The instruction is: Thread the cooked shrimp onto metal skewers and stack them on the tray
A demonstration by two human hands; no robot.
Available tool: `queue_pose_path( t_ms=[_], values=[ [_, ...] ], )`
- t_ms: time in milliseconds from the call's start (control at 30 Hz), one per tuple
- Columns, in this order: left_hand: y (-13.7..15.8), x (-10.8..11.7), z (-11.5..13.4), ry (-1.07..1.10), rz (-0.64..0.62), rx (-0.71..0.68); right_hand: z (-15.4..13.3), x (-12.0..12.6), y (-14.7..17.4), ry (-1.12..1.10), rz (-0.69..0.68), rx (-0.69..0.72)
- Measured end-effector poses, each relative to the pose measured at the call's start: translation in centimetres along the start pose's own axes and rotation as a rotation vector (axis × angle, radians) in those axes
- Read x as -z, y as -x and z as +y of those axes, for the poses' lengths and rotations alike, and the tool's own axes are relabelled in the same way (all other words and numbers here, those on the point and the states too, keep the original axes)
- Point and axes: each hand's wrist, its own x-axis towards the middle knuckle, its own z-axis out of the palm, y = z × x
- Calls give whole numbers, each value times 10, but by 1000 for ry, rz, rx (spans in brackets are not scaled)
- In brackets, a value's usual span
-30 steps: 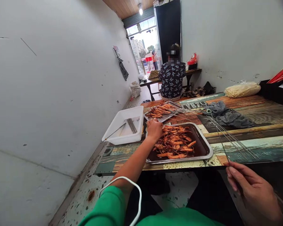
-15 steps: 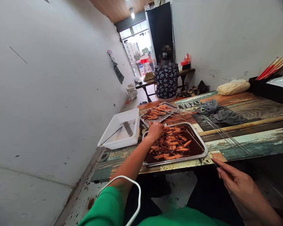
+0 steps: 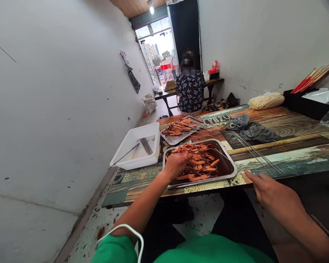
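Note:
A metal tray (image 3: pixel 234 171) holds dark sauce and a heap of long, reddish-brown marinated meat pieces (image 3: pixel 201 166). My left hand (image 3: pixel 177 165) is over the heap's left side, its fingers pinched at the pieces; what exactly lies between the fingertips is largely hidden. Beyond the tray's front right corner, my right hand (image 3: pixel 268 188) is closed round the near end of a thin metal skewer (image 3: pixel 227 157). The skewer slants across the tray's right rim, its far end toward the heap.
Behind stands a second tray (image 3: pixel 171 140) with skewered pieces. Left is a white tub (image 3: pixel 135 162) containing metal skewers (image 3: pixel 146 146). More skewers (image 3: pixel 256 153), a grey cloth (image 3: pixel 259 132) and a black box (image 3: pixel 304 104) lie right. A person (image 3: pixel 190 91) sits farther back.
My left hand has come back from the tray's far edge to the left side of the heap. My right hand has turned knuckles-up and moved slightly up with the skewer.

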Motion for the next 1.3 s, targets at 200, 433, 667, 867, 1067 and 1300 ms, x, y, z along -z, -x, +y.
queue_pose_path(
  t_ms=[200, 433, 667, 867, 1067, 1300],
  values=[
    [23, -18, 9, 988, -86, 521, -5, 1, 5, -613, 122, 0],
    [27, -15, 13, 1687, 192, 901, -42, -23, 24, -1139, -94, -196],
    [34, -20, 9, 1773, 314, 1020, -62, -24, 36, -894, -72, 141],
    [35, -14, 7, 1900, 273, 1022, -64, -23, 42, -744, 61, 336],
    [35, -15, 7, 1967, 223, 1004, -63, -21, 46, -694, 112, 405],
    [34, -17, 12, 1933, 190, 911, -62, -24, 46, -674, 118, 417]
  ],
)
